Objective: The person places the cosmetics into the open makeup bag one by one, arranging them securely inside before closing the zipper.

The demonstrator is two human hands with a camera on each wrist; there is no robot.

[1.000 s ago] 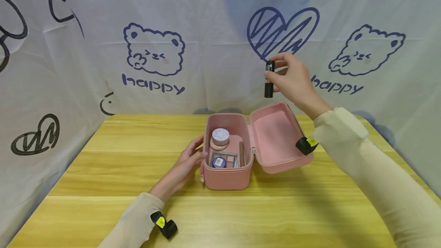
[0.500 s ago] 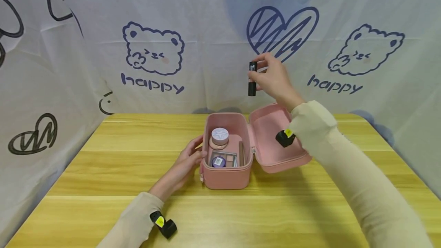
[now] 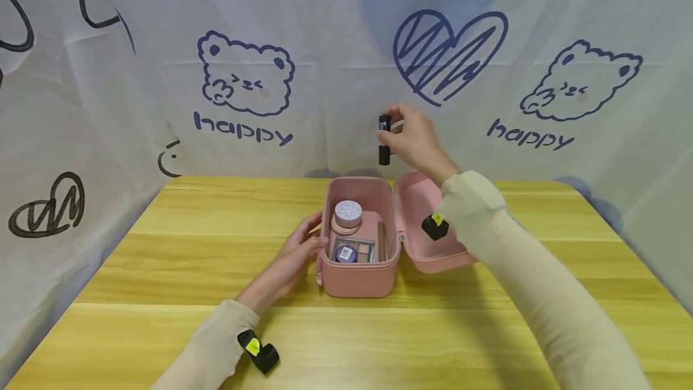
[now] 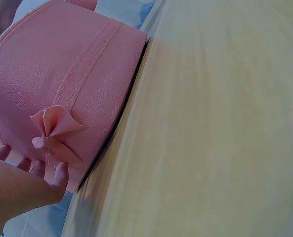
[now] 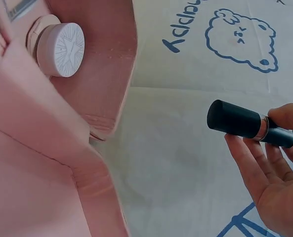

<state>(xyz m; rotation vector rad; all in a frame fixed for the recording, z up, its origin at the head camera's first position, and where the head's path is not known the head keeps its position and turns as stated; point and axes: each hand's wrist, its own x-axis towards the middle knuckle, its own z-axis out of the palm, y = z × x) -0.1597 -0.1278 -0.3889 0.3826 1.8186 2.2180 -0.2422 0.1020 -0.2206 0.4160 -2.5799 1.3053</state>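
Above the back of an opened pink makeup case (image 3: 358,281), my right hand (image 3: 414,137) pinches a black lipstick (image 3: 384,140) upright between thumb and fingers. In the right wrist view the lipstick (image 5: 237,121) shows a coppery band around its middle. My left hand (image 3: 295,251) rests against the case's left side, thumb at the rim. Its fingertips touch the wall beside a pink bow (image 4: 55,128) in the left wrist view. Inside the case are a round white jar (image 3: 348,213) with a star on its lid, an eyeshadow palette (image 3: 365,248), a small purple pot (image 3: 345,254) and a brown stick (image 3: 381,241).
The case's lid (image 3: 419,209) is folded out to the right, partly covered by the right forearm. Under the case is a wooden table (image 3: 227,209). A white printed cloth (image 3: 346,95) hangs behind it. Each wrist carries a small black camera (image 3: 264,357).
My right hand has carried the lipstick leftward from above the lid toward the case body, and lately a little lower. The left hand and the case stay where they were.
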